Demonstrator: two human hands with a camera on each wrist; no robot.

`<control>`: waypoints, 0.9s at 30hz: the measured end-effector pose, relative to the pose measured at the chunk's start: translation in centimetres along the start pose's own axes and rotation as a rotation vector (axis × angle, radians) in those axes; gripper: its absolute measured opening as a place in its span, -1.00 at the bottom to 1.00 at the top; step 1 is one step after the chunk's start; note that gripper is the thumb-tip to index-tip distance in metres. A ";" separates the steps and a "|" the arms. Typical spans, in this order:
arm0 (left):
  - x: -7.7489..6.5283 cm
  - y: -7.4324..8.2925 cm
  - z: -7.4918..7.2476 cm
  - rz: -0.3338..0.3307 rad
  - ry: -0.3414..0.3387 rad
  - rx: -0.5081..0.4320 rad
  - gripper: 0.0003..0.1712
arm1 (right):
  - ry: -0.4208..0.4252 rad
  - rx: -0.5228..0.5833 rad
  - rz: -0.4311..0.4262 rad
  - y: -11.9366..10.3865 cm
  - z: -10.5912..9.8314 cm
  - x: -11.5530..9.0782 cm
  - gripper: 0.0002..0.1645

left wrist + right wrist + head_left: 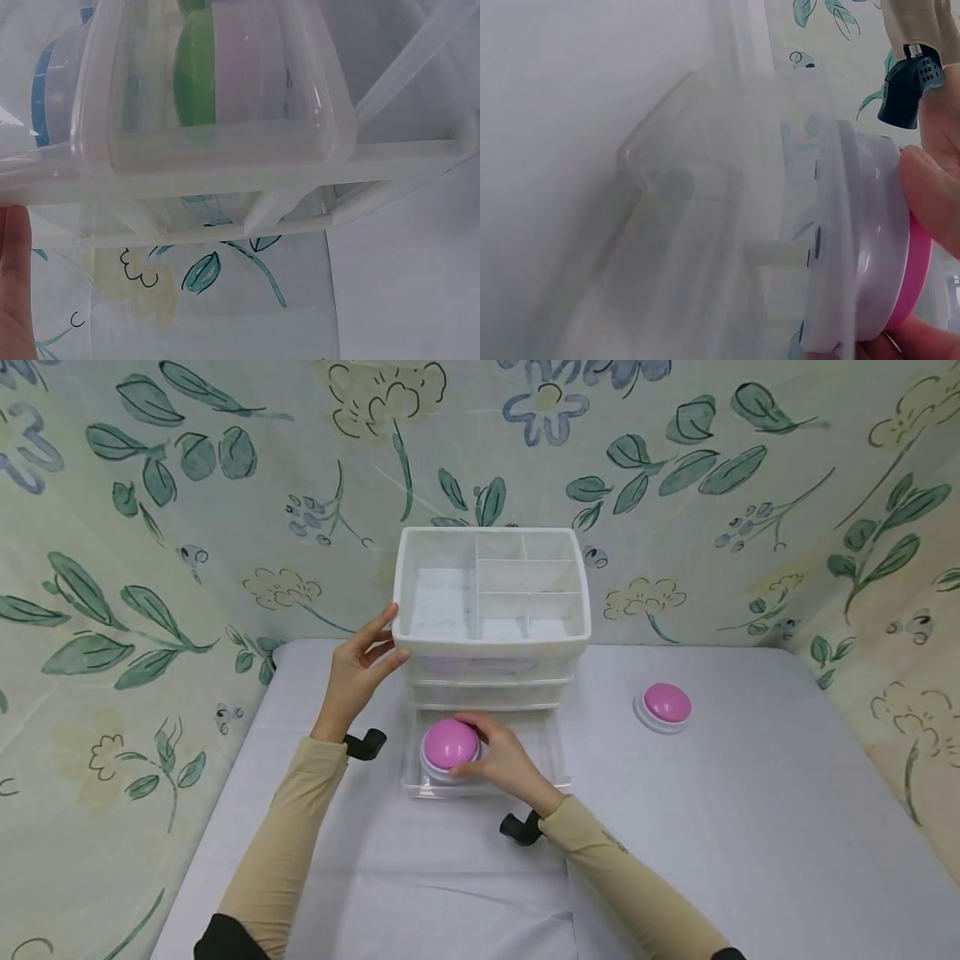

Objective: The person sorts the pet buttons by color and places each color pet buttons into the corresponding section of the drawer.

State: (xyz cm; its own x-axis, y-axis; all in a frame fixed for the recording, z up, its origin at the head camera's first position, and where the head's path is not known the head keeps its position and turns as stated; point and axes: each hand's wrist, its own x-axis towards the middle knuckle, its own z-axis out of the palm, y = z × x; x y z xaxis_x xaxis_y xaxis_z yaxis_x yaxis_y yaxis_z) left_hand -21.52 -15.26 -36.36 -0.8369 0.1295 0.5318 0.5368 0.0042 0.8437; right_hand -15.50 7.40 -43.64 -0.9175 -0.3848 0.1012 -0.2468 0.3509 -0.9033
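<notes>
A pink dome button [451, 744] with a white base is in the pulled-out clear bottom drawer [540, 752] of a white storage unit [491, 642]. My right hand [504, 758] grips this button between thumb and fingers. In the right wrist view, the button's white base [877, 240] is against or just behind the clear drawer wall; whether it rests on the drawer floor is hard to tell. On the unit's left side, my left hand [363, 670] touches the edge with extended fingers and thumb. A green-topped round button [196, 71] shows through clear plastic in the left wrist view.
Another pink dome button [666, 705] sits on the white-covered table [735, 827] to the right. The unit's top has an open tray with several compartments. Something blue-edged [43, 94] shows beside the green one. A floral cloth [465, 460] hangs behind.
</notes>
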 end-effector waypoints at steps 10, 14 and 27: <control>-0.2 0.1 0.1 0.008 0.001 0.004 -0.33 | -0.031 0.013 -0.031 1.2 1.0 0.4 -0.08; -0.1 0.1 0.1 0.009 0.000 0.000 -0.33 | -0.043 -0.016 -0.031 1.4 1.1 0.4 -0.08; 0.0 0.1 0.1 0.004 0.000 -0.001 -0.33 | -0.098 0.124 -0.047 1.5 0.8 0.3 -0.28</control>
State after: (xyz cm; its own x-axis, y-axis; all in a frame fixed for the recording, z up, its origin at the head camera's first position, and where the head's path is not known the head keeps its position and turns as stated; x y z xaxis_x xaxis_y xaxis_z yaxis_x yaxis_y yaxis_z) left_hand -21.44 -15.15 -36.24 -0.8345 0.1297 0.5356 0.5404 0.0028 0.8414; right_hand -15.87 7.17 -45.27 -0.8697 -0.4814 0.1091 -0.2429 0.2249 -0.9436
